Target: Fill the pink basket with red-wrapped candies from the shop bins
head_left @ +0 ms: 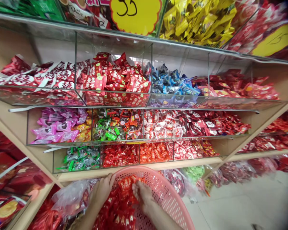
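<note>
A pink perforated plastic basket point(174, 198) stands below the shelves, with many red-wrapped candies point(122, 207) heaped in its left part. My left hand point(102, 190) lies at the basket's left edge, its fingers bent over the rim. Inside the basket is my right hand point(144, 195), fingers curled against some orange-red wrapped candies point(128, 183). The palm side is partly hidden, so how many pieces it touches cannot be made out. Closest above the basket are shelf bins of orange-red candies point(154, 152) and red candies point(121, 156).
Clear dividers split the shelves into bins, with purple candies point(57, 126), blue candies point(170, 81) and large red packets point(115, 76). A yellow price sign point(136, 14) hangs above. Plastic bags point(73, 196) sit under the bottom shelf; tiled floor point(230, 207) lies to the right.
</note>
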`<state>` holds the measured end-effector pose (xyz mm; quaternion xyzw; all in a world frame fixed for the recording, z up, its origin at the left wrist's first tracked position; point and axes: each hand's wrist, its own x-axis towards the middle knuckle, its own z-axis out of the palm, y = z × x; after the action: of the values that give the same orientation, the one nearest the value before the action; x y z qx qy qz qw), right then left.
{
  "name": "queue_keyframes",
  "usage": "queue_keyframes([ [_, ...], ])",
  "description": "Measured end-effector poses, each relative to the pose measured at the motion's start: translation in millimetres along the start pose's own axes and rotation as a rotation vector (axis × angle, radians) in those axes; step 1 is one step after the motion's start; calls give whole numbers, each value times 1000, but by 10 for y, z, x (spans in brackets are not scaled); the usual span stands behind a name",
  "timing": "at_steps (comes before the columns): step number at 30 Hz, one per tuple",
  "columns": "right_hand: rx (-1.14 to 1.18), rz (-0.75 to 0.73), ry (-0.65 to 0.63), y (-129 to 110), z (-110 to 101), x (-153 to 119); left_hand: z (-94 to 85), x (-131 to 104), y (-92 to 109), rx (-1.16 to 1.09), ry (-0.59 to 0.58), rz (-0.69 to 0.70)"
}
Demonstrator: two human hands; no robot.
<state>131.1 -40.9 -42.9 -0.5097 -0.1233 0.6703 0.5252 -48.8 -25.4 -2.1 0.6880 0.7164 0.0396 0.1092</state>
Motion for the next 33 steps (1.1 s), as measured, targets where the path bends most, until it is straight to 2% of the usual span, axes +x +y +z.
queue_keyframes([
  [3, 152, 85, 29, 31, 52, -41, 2, 2, 2, 1, -9, -1],
  [11, 256, 148, 128, 114, 185, -68, -4, -5, 1, -13, -10, 4],
  [19, 243, 139, 133, 197, 205, -37, -4, -6, 2, 2, 5, 7],
  [28, 237, 202, 157, 203, 224, -100, -8, -15, 3, -17, 24, 18],
  [33, 260, 210, 124, 253, 225, -67, -1, -21, -5, -17, 13, 14],
])
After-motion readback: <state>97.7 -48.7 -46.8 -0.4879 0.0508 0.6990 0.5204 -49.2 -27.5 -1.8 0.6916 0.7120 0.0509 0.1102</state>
